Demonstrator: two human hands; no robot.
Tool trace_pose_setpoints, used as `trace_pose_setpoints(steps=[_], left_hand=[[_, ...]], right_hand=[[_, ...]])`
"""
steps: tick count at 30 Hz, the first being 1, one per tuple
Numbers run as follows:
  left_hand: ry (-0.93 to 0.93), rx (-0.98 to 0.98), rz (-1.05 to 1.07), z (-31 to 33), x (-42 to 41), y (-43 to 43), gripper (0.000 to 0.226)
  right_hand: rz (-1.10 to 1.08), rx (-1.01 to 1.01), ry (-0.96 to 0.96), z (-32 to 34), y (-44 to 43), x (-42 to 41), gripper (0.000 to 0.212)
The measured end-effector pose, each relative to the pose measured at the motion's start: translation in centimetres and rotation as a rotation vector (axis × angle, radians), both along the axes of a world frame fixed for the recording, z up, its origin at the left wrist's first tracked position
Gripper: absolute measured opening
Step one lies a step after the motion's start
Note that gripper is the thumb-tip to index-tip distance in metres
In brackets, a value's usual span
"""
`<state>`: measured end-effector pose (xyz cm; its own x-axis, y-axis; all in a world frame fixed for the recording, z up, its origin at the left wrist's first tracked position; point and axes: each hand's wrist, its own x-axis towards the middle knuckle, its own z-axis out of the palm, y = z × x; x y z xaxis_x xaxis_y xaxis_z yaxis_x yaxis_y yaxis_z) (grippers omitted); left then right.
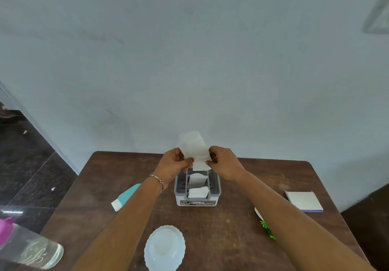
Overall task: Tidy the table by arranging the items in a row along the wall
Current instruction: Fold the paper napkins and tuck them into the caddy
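Both hands hold a white paper tissue (194, 150) upright above a grey-and-white tissue box (197, 188) in the middle of the brown table (231, 228). My left hand (173, 164) pinches the tissue's left edge, my right hand (225, 162) its right edge. More white tissues lie inside the open box. A teal-and-white tube (125, 197) lies to the box's left. A white scalloped bowl (164, 247) sits near the front edge. A white-and-purple notepad (304, 201) lies at the right.
A clear glass bottle with a pink cap (31, 247) lies at the table's front left corner. A small green plant (267, 228) is partly hidden under my right forearm. The pale wall (189, 70) runs along the table's far edge; dark floor lies to the left.
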<state>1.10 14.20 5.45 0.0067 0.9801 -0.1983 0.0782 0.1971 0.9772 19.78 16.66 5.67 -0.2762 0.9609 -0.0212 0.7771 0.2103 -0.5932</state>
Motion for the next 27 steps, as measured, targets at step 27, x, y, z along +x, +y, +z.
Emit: trace_pose_setpoints(steps=[27], left_hand=[[0.069,-0.087,0.066,-2.9,0.0,2.6,0.027]], right_hand=[[0.07,0.096,-0.197,-4.1,1.9,-1.5,0.021]])
